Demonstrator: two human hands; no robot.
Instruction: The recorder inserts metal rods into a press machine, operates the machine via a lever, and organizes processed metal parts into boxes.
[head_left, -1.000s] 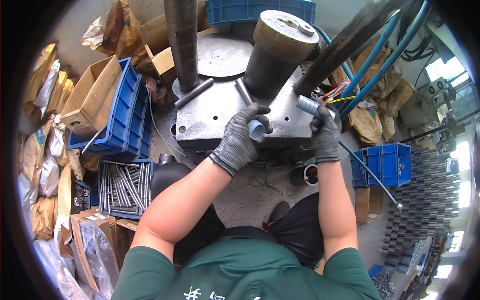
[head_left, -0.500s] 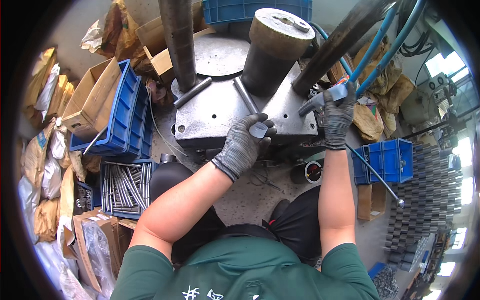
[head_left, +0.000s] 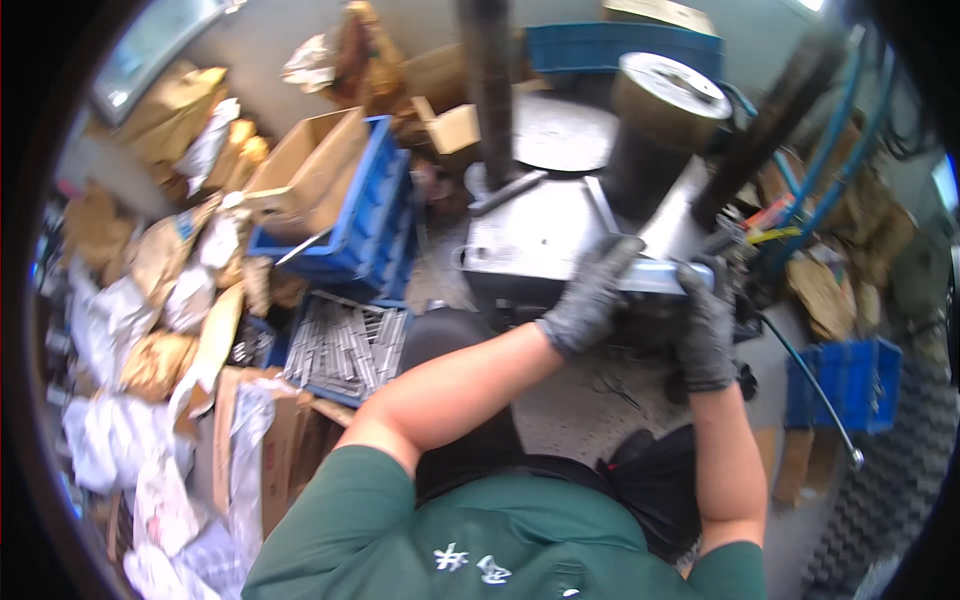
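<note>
A pale, translucent plastic tube lies level between my two gloved hands, in front of the metal press bed. My left hand, in a grey glove, closes on its left end. Around the right end curl the fingers of my right hand, gloved the same way. Motion blur hides whether anything sits inside the tube. Just beyond, two dark metal rods, a left rod and a right rod, rest on the bed, close to a thick upright metal cylinder.
Steel columns rise from the bed. At left stand blue crates with a cardboard box, and a bin of metal rods. A blue bin and a ball-ended lever are at right.
My hands, apart before, have come together at the plastic tube. The ridged dark cylinder in my right hand no longer shows clearly. The whole view has swung left.
</note>
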